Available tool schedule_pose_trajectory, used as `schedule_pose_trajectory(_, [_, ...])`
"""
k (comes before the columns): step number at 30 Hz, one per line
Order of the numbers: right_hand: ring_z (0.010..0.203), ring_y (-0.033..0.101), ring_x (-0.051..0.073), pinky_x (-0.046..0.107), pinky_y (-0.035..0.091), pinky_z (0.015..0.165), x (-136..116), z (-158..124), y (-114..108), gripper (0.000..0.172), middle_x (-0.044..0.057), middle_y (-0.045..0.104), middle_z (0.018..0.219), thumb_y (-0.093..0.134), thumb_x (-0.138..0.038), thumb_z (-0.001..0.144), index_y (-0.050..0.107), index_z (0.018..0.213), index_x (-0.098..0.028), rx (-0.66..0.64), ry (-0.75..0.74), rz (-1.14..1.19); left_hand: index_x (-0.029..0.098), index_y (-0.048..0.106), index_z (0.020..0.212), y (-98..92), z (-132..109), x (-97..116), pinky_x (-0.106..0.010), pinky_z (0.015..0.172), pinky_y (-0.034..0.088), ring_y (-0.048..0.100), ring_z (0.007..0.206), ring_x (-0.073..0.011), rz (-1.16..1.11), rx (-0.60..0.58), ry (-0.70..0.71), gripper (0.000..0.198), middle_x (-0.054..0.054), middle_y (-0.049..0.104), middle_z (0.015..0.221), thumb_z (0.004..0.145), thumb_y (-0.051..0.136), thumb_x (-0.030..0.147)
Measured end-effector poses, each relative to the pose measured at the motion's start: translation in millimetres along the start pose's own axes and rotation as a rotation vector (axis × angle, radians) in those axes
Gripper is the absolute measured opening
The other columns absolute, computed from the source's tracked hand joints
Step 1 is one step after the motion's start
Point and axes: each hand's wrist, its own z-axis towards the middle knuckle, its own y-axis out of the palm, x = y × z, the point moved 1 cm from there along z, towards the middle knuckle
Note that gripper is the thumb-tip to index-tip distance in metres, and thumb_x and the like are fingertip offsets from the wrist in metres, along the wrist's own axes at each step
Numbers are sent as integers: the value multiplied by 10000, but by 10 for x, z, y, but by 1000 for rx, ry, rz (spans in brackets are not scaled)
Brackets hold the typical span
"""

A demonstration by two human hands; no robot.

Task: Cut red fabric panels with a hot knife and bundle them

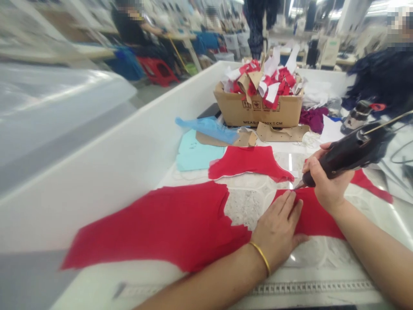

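red fabric (155,228) lies spread across the white surface (129,172), on top of white lace (245,206) that shows through a scooped gap in the cloth. the left hand (277,228), with a gold bangle (260,258) on its wrist, lies flat, its grip open and its fingers (284,206) pressing the red fabric down beside the gap. the right hand (325,181) has its grip closed around a black corded handheld cutter (351,153), whose thin pointed tip (300,185) sits at the edge of the red fabric, just beside the left fingertips.

a second red piece (248,163) lies just beyond the hands, and a narrow red strip (371,185) shows past the right hand. farther up the surface are a pale blue sheet (196,153), a crumpled blue plastic bag (206,129) and brown paper pattern pieces (282,133). behind them stands a cardboard box (258,107) heaped with red and white scraps (261,82), with purple cloth (312,118) beside it. a perforated strip (309,287) runs along the near edge. a person in dark clothes (380,82) stands at the far right, and a co-worker (129,26) sits in the background near a red plastic stool (156,71).
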Motion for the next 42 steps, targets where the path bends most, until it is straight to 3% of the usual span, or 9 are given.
schedule_pose_trajectory(5, [464,580,142,315,546,537,-80,83,-83,217,-65,591,620,692,-200,801,595,993,-227,14,-28,57,51,567,1377,-36,-6,59,-418,1119,459,548,1360,-344,18,42,23,742,-229,592,1424,965,499,664])
schedule_pose_trajectory(13, [495,604,154,316,544,539,0,86,-146,183,-51,606,611,708,-242,755,604,899,-202,66,29,-34,71,579,1374,-24,-1,73,-412,1094,481,592,1313,-335,42,44,22,743,-212,627,1387,957,497,681])
schedule_pose_trajectory(19, [455,597,137,287,520,502,-107,184,-275,228,-82,612,597,707,-188,785,583,976,-210,73,-26,37,65,591,1348,-51,-12,95,-420,1112,447,589,1309,-334,50,138,12,700,-207,645,1358,993,436,648])
schedule_pose_trajectory(24, [459,604,140,282,519,492,-57,217,-405,245,-83,619,587,703,-171,775,568,977,-204,95,-12,34,52,592,1328,-88,2,119,-414,1078,468,647,1217,-327,46,182,15,667,-196,694,1266,1033,348,598])
schedule_pose_trajectory(29, [447,602,153,299,518,471,16,212,-403,222,-81,600,579,721,-197,761,549,899,-219,136,-5,0,42,577,1317,-104,38,107,-414,1024,522,688,1131,-306,23,196,11,600,-182,719,1194,1084,219,464])
schedule_pose_trajectory(34, [461,595,147,299,512,489,-64,211,-401,237,-82,595,598,722,-188,775,573,957,-212,128,-13,39,32,527,1350,-153,62,64,-418,1027,548,676,1145,-296,-40,211,4,383,-168,709,1213,1043,356,185])
schedule_pose_trajectory(37, [507,608,149,306,523,536,-229,122,-393,240,-74,596,632,719,-215,819,574,1011,-215,76,-2,66,40,461,1407,-205,63,15,-429,1054,546,641,1205,-285,-154,185,-3,511,-169,680,1271,905,379,0])
schedule_pose_trajectory(42, [560,600,155,319,531,530,-506,-222,-329,263,-43,585,727,713,-216,852,572,1069,-259,-133,136,135,145,369,1496,-290,36,-128,-458,1048,557,625,1228,-250,-451,7,-91,682,-137,655,1312,835,410,-17])
